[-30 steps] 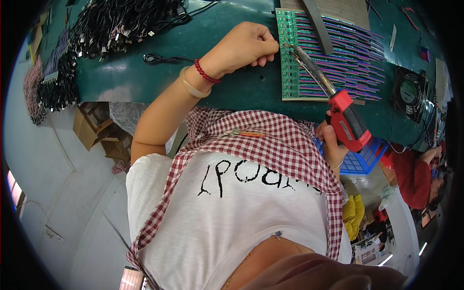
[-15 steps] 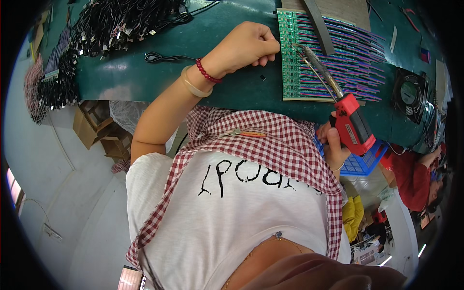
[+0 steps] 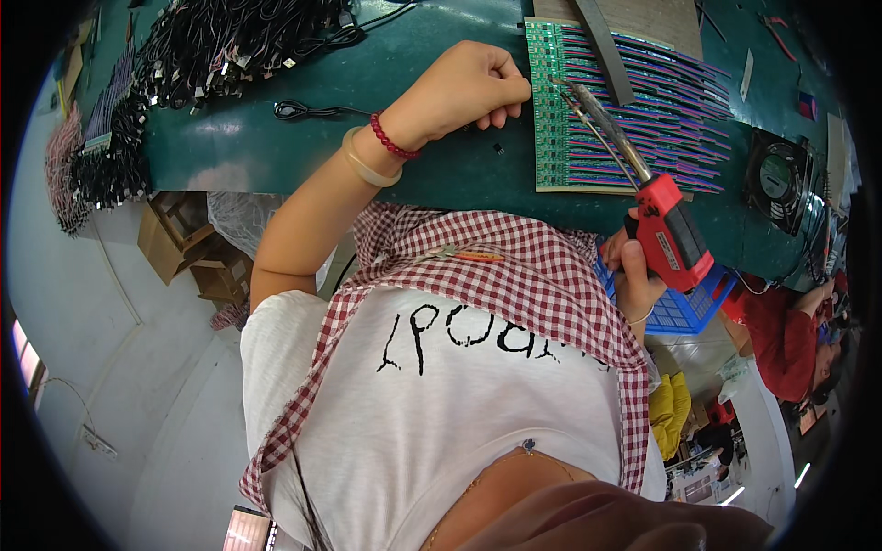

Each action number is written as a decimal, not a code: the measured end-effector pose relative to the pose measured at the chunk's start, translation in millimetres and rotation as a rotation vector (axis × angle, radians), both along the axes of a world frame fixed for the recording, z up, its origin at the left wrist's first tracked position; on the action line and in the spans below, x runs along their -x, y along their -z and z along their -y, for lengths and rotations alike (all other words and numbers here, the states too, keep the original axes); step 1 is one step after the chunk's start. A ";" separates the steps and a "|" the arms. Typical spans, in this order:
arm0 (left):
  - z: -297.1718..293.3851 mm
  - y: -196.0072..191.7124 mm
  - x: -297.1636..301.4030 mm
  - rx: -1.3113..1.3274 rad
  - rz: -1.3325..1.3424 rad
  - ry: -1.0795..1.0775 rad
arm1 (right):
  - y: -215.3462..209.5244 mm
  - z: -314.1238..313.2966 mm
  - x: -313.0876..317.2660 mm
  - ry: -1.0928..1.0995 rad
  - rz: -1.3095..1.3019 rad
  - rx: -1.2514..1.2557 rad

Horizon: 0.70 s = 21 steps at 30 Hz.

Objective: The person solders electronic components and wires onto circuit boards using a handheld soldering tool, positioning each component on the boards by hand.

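Note:
My left hand (image 3: 482, 87) is closed in a pinch at the left edge of a green circuit board panel (image 3: 548, 138). What its fingertips hold is hidden; a black cable (image 3: 308, 110) runs behind that wrist. My right hand (image 3: 636, 283) grips a red and black soldering gun (image 3: 675, 234) by its handle. Its long metal barrel slants up and left, and the tip is over the panel's pads, close to my left fingertips. Rows of dark wires with pink and blue stripes (image 3: 661, 124) spread rightward from the panel. A grey strip (image 3: 606, 55) lies across them.
A large heap of black cables (image 3: 239, 46) covers the green table's far left. A small black part (image 3: 499, 149) lies below my left hand. A black fan (image 3: 778, 179) stands at right, near a blue basket (image 3: 684, 310). Another person in red (image 3: 781, 331) sits at far right.

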<state>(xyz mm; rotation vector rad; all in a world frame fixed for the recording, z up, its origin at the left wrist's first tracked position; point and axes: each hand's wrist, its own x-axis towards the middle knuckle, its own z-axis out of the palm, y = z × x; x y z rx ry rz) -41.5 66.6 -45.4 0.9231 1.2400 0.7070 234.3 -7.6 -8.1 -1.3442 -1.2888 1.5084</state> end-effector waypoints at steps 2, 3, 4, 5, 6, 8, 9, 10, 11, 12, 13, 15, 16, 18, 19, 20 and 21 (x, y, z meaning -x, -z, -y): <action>0.9 -0.6 1.9 -0.011 0.004 0.001 | 0.2 -0.5 1.2 0.002 0.003 0.004; 0.6 -1.8 3.7 -0.021 -0.001 0.028 | 0.6 -0.3 1.5 0.006 0.013 0.004; 0.0 -2.8 5.0 -0.030 -0.006 0.056 | 1.0 0.0 1.6 0.010 0.022 0.005; -1.2 -3.6 6.1 -0.030 -0.005 0.058 | 1.1 0.2 1.5 0.012 0.023 0.005; -2.1 -4.5 7.8 -0.026 -0.026 0.058 | 1.0 0.1 1.8 0.017 0.022 0.017; -3.0 -4.7 9.5 -0.021 -0.046 0.057 | 1.6 -0.1 1.8 0.021 0.022 0.031; -3.5 -4.2 9.6 -0.026 -0.047 0.067 | 3.1 -0.2 0.6 0.008 0.018 0.021; -3.7 -3.8 9.5 -0.030 -0.048 0.077 | 4.4 -0.3 -0.5 -0.006 0.015 0.011; -3.3 -3.6 9.1 -0.029 -0.048 0.077 | 5.3 0.0 -1.4 -0.006 0.015 0.011; -2.5 -3.4 8.3 -0.034 -0.053 0.091 | 5.8 0.4 -2.3 -0.017 0.039 0.006; -1.9 -3.3 7.6 -0.039 -0.058 0.105 | 6.0 0.6 -3.0 -0.029 0.064 0.001; -2.0 -4.5 5.7 -0.040 -0.050 0.091 | 5.8 0.1 -4.2 -0.030 0.069 0.016; -2.2 -4.8 4.8 -0.043 -0.043 0.076 | 5.8 0.0 -4.6 -0.032 0.073 0.030; -2.2 1.1 3.8 -0.042 -0.030 0.062 | 6.2 0.9 -5.1 -0.030 0.069 0.037; -2.3 2.9 3.3 -0.042 -0.018 0.047 | 6.4 1.7 -5.4 -0.026 0.065 0.042; -2.6 2.5 2.8 -0.044 -0.018 0.048 | 7.1 2.7 -6.1 -0.026 0.066 0.041; -3.0 1.9 2.4 -0.025 -0.008 0.041 | 8.3 3.1 -7.3 -0.030 0.093 0.038</action>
